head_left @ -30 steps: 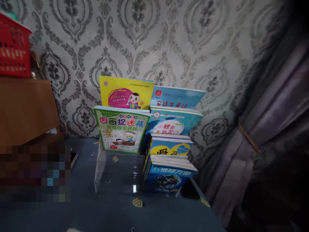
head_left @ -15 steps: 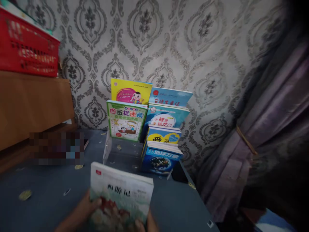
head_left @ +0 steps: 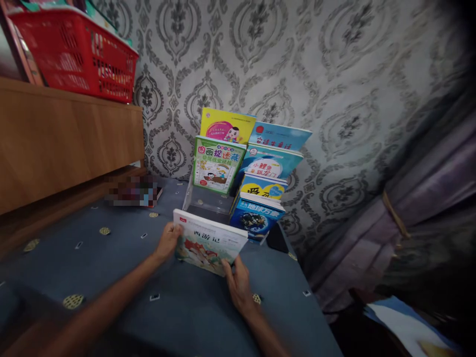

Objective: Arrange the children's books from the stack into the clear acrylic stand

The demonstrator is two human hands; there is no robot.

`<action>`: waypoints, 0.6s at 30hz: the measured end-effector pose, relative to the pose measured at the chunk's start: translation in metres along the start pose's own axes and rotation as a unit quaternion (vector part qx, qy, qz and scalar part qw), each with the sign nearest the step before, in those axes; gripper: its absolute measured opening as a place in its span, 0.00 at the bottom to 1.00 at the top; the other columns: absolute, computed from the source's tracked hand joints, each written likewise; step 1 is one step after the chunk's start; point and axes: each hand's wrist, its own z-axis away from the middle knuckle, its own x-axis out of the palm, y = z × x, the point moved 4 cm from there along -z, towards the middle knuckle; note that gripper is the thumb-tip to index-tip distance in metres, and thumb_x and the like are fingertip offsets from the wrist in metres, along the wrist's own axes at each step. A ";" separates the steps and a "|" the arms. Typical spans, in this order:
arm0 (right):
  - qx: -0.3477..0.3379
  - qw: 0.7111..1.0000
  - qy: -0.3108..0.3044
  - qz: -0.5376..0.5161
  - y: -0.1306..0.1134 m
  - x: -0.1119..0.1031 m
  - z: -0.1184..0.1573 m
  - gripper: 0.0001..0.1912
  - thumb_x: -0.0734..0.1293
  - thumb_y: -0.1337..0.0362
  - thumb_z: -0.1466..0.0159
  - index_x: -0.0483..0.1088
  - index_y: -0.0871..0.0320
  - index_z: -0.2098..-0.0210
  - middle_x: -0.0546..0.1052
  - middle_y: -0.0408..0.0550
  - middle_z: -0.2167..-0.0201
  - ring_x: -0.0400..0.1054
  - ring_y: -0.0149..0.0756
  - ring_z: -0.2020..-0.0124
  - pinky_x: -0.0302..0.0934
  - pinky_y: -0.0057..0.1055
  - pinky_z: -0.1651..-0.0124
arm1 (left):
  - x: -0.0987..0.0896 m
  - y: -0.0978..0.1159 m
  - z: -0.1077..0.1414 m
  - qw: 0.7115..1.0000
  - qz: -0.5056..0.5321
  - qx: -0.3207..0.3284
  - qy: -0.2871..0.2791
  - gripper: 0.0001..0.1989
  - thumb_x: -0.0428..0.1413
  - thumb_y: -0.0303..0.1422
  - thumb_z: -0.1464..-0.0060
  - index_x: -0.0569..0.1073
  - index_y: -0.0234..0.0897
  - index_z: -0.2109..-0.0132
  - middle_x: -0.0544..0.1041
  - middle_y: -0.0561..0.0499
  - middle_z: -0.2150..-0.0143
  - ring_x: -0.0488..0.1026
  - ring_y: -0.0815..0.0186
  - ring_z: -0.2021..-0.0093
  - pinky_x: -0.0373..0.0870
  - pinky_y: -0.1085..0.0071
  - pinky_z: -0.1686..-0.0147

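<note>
A white and green book with black title characters is tilted in front of a clear book rack. My left hand grips its left edge, fingers closed, and my right hand is closed on its lower right corner. Behind it in the rack's left column stand a green book and a yellow book. The right column holds a blue earth book, a yellow and blue book, a teal book and a light blue book.
A red basket sits on a wooden cabinet at the left. Below it lies a blurred-out item on the dark patterned cloth. A dark flat object is right of the rack; a curtain hangs farther right.
The white and green book and both hands have moved up, nearer to the rack. The view has shifted, showing more of the cabinet, basket and forearms.
</note>
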 end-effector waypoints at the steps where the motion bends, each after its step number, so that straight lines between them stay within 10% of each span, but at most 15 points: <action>1: 0.004 1.000 -0.001 0.002 0.001 0.001 0.001 0.17 0.60 0.53 0.30 0.73 0.58 0.53 0.82 0.52 0.61 0.78 0.40 0.62 0.72 0.31 0.59 | 0.001 -0.001 0.000 1.000 0.000 0.006 0.003 0.33 0.65 0.65 0.69 0.69 0.38 0.73 0.73 0.52 0.77 0.73 0.61 0.71 0.69 0.69 0.72; 18: 0.025 1.000 0.014 -0.013 -0.002 -0.001 0.002 0.20 0.58 0.52 0.28 0.74 0.58 0.53 0.82 0.53 0.60 0.77 0.42 0.60 0.71 0.32 0.58 | -0.004 -0.023 0.005 0.999 -0.027 -0.017 0.019 0.32 0.59 0.66 0.60 0.75 0.40 0.67 0.81 0.47 0.67 0.77 0.54 0.57 0.73 0.63 0.55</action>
